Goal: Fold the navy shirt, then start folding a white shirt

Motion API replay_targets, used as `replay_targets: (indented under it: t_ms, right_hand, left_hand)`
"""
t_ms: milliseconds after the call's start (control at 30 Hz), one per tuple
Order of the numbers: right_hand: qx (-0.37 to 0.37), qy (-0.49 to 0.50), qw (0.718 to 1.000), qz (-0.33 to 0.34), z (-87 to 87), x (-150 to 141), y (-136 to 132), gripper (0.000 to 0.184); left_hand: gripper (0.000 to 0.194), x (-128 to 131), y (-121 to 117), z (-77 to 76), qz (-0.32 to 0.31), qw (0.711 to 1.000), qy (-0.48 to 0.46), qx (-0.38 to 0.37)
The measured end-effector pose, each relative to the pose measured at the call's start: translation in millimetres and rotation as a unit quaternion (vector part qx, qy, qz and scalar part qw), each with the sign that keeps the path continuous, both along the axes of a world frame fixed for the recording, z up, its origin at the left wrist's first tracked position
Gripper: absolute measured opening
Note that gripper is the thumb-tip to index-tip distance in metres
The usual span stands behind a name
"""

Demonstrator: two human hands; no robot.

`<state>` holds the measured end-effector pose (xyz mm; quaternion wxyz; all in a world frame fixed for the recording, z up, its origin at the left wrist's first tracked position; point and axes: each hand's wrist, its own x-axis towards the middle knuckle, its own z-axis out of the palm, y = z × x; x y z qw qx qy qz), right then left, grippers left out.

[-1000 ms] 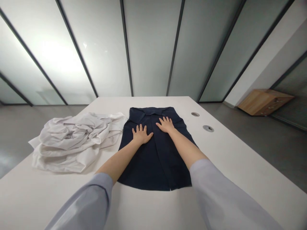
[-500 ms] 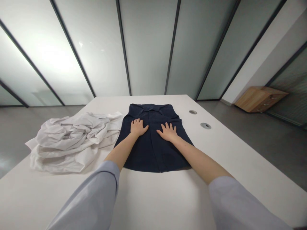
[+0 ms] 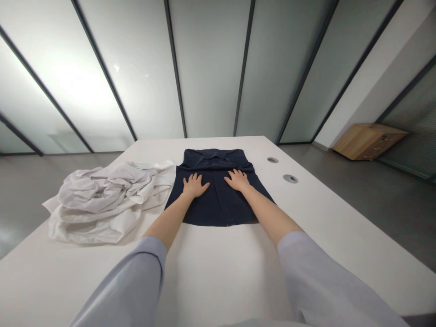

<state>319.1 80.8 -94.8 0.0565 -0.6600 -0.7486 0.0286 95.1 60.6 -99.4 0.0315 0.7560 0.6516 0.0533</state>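
Plain navy is shown by the garment [image 3: 216,206]; at its nine o'clock, white is shown by the cloth [image 3: 102,195], as by the surface [image 3: 218,268]. Pale lilac-grey is seen in the sleeves [image 3: 126,281], brown wood grain on the cabinet [image 3: 357,141] towards three o'clock.

White counter [image 3: 327,231], two round cable grommets [image 3: 290,178] near right edge. Behind counter: frosted glass panels [image 3: 211,68] in dark upright frames [image 3: 175,68]. Bright glow [image 3: 68,81] on glass behind counter's left. Grey floor [image 3: 357,186] both sides of counter. Right of counter: pale wall [image 3: 371,81], wood-grain cabinet [image 3: 357,141], ribbed panel [image 3: 420,122].
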Motion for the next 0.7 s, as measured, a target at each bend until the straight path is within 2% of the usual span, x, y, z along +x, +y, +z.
replay_targets:
  t_ms: [100, 200, 300, 433, 700]
  right_hand:
    - [0.051, -0.011, 0.998, 0.017, 3.5, 4, -15, 0.046]
    - [0.086, -0.022, 0.996, 0.033, 6.4, 12, -33, 0.031]
    - [0.079, -0.026, 0.995, 0.051, 6.2, 21, -50, 0.025]
    - [0.07, -0.004, 0.995, 0.075, 0.2, 30, -65, 0.03]
    - [0.075, 0.083, 0.989, 0.097, -11.3, 41, -65, 0.028]
  left_hand:
    - [0.06, -2, -3, 2.4, -0.008, 0.998, -0.002, 0.067]
    - [0.037, -1, -14, 6.1, -0.031, 0.993, 0.009, 0.112]
    - [0.026, -4, -26, 8.5, -0.047, 0.994, 0.006, 0.097]
    - [0.024, -13, -39, 8.2, -0.07, 0.994, -0.022, 0.085]
    - [0.012, -25, -50, 3.9, -0.093, 0.989, -0.079, 0.085]
